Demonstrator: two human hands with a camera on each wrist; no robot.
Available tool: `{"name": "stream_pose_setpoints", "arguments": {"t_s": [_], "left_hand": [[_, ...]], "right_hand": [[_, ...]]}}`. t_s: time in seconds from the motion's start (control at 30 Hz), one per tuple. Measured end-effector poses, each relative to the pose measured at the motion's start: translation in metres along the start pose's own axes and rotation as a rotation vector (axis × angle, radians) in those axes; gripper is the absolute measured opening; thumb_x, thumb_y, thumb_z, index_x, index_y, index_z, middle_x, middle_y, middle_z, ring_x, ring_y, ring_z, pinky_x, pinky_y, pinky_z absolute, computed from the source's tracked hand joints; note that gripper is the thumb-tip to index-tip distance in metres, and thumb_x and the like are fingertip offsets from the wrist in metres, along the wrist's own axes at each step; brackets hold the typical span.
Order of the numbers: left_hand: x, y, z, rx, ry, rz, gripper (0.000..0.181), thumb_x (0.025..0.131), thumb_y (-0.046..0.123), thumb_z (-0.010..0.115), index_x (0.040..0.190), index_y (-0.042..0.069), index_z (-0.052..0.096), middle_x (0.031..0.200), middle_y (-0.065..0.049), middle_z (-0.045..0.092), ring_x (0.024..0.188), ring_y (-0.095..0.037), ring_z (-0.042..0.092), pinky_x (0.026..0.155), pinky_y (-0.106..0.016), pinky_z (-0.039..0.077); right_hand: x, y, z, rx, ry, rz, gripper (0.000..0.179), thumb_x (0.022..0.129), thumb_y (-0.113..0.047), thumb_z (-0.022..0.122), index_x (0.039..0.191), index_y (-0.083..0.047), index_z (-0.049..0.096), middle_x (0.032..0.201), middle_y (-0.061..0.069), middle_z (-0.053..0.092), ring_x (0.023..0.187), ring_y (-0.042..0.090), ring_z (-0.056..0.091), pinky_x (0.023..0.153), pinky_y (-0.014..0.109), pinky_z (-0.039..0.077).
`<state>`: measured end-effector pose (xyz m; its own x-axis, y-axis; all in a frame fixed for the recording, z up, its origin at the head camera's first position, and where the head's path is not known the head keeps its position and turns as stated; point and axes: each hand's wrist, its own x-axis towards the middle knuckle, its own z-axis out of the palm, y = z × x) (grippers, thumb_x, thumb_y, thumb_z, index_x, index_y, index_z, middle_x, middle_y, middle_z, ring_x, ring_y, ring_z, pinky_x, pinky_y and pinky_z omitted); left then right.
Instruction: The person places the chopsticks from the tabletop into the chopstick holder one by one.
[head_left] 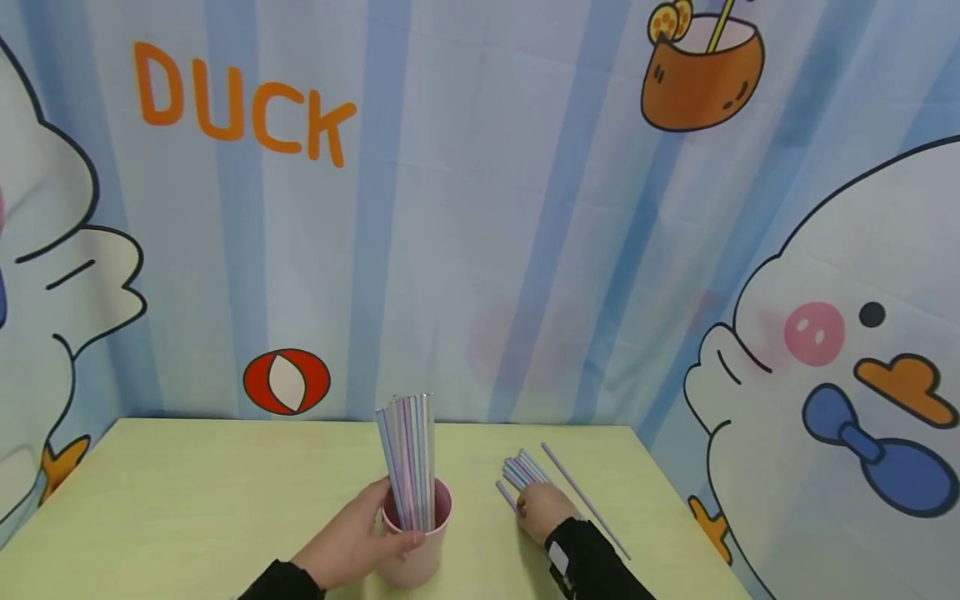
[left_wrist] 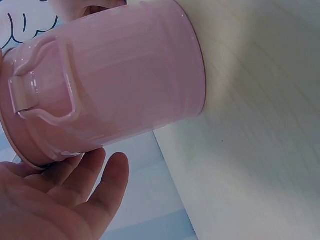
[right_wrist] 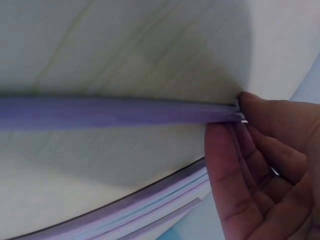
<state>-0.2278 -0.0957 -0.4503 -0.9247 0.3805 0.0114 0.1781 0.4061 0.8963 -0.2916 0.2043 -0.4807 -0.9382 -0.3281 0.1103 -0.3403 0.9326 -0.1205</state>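
Observation:
A pink cup (head_left: 417,568) with a looped side handle (left_wrist: 71,82) stands upright on the table. My left hand (head_left: 358,540) grips it near the rim, thumb on the near side and fingers round the far side. Many pastel straws (head_left: 410,467) stand in it, rising well above the rim. To the right, my right hand (head_left: 547,510) pinches the end of a purple straw (right_wrist: 115,112) between thumb and fingers, low over the table. Beside that hand lies a small bundle of pastel straws (head_left: 527,468), partly hidden by it in the head view.
One purple straw (head_left: 587,501) lies apart on the right, slanting toward the near right. The pale yellow table (head_left: 202,492) ends at a blue striped curtain (head_left: 450,250) with printed ducks, which hangs behind and at both sides.

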Motion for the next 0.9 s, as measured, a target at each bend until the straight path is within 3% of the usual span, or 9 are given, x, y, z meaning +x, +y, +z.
{"name": "stream_pose_setpoints", "arguments": {"t_s": [0.57, 0.77, 0.9], "left_hand": [[-0.001, 0.001, 0.002, 0.016, 0.016, 0.01, 0.092, 0.08, 0.042, 0.076, 0.151, 0.006, 0.03, 0.145, -0.02, 0.045, 0.123, -0.039, 0.047, 0.1, -0.074, 0.028], [-0.002, 0.002, 0.002, 0.018, 0.024, -0.001, 0.094, 0.08, 0.041, 0.077, 0.152, 0.005, 0.029, 0.146, -0.021, 0.043, 0.125, -0.04, 0.045, 0.101, -0.073, 0.027], [-0.001, 0.002, 0.001, 0.022, 0.028, -0.007, 0.095, 0.079, 0.041, 0.077, 0.152, 0.004, 0.028, 0.146, -0.021, 0.043, 0.124, -0.04, 0.046, 0.101, -0.073, 0.027]], "right_hand": [[0.001, 0.0, 0.001, 0.076, 0.012, -0.005, 0.015, 0.082, -0.003, 0.073, 0.097, -0.001, 0.075, 0.078, 0.005, 0.069, 0.071, 0.021, 0.065, 0.064, 0.037, 0.056], [0.004, -0.012, -0.026, 0.169, 0.067, -0.028, 0.024, 0.086, -0.002, 0.069, 0.11, 0.001, 0.071, 0.073, 0.0, 0.061, 0.061, 0.014, 0.055, 0.057, 0.034, 0.05], [0.009, -0.023, -0.053, 0.284, 0.111, -0.041, 0.031, 0.089, -0.005, 0.067, 0.12, 0.002, 0.065, 0.077, 0.001, 0.061, 0.062, 0.013, 0.054, 0.064, 0.039, 0.053]]}}
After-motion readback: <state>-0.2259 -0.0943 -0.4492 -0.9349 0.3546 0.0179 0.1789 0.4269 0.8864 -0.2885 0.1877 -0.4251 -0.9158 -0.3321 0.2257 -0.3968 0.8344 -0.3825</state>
